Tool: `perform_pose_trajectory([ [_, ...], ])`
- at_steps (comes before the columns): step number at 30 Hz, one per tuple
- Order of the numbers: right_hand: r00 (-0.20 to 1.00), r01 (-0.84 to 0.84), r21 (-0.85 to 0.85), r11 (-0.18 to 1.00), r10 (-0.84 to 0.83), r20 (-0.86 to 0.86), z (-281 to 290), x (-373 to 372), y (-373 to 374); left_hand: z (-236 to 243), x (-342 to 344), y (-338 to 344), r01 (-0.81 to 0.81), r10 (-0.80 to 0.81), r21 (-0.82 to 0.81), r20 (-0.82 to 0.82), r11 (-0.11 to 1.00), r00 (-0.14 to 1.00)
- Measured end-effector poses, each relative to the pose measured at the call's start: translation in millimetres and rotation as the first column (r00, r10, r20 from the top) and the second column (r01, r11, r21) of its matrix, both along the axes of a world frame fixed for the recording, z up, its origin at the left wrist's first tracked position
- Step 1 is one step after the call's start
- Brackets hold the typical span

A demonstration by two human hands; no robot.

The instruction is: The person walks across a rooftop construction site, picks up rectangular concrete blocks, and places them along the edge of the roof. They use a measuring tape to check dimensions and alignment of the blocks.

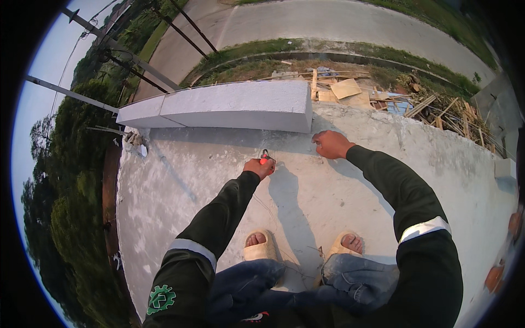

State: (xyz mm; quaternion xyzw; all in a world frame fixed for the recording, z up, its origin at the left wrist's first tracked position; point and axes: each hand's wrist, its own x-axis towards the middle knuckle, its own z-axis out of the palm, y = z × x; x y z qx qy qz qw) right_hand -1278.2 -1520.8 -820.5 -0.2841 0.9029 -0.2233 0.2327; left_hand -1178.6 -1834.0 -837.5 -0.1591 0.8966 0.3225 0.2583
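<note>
A row of pale, smooth-faced blocks [229,101], with a seam near its left end, stood along the far edge of a grey concrete slab [383,180]. Just on the near side of the block row, left of its right end, the left hand [259,168] was wrapped around a red-and-black hand tool [265,158], whose dark end pointed toward the blocks; its exact kind could not be made out. The right hand [332,145] hung near the right end of the block row, apart from it, fingers curled inward; whether it pinched anything could not be told. Well back from the block row, the dark left sleeve [219,210] bore a green gear-shaped emblem [161,299] below a pale band [193,249], and a red-and-white mark [256,316] at the bottom was too cut off to read. Beyond the block row's right end, past the slab's far edge, lay a heap of scrap wood [426,106]; farther behind the blocks ran a paved road [317,24]. To the left of the row, trees [76,218] showed past the slab's side edge. On the near side, the slab spread out around two yellowish sandals [262,251], leaving room between feet and blocks.
</note>
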Motion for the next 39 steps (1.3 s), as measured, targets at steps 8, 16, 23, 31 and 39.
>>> perform_pose_trajectory([
  [8, 0.903, 0.427, -0.239, 0.872, -0.424, 0.065, 32, -16, 0, 6, 8, 1, 0.24, -0.248, -0.266, 0.002, 0.934, 0.969],
  [16, 0.905, 0.425, -0.204, 0.882, -0.412, 0.105, 42, -10, 4, 20, -40, -100, 0.221, -0.24, -0.342, -0.015, 0.913, 0.971],
  [23, 0.923, 0.382, -0.132, 0.915, -0.384, 0.011, 31, -11, 5, 16, 13, -101, 0.434, -0.551, -0.473, -0.138, 0.767, 0.823],
  [31, 0.935, 0.353, -0.065, 0.933, -0.354, -0.015, -4, -34, -5, 62, -33, -76, 0.352, -0.658, -0.564, -0.551, 0.747, 0.513],
  [39, 0.593, 0.8, -0.394, 0.452, -0.496, 0.635, 34, -47, -8, 82, -57, -33, 0.188, -0.659, -0.641, -0.659, 0.744, 0.363],
])
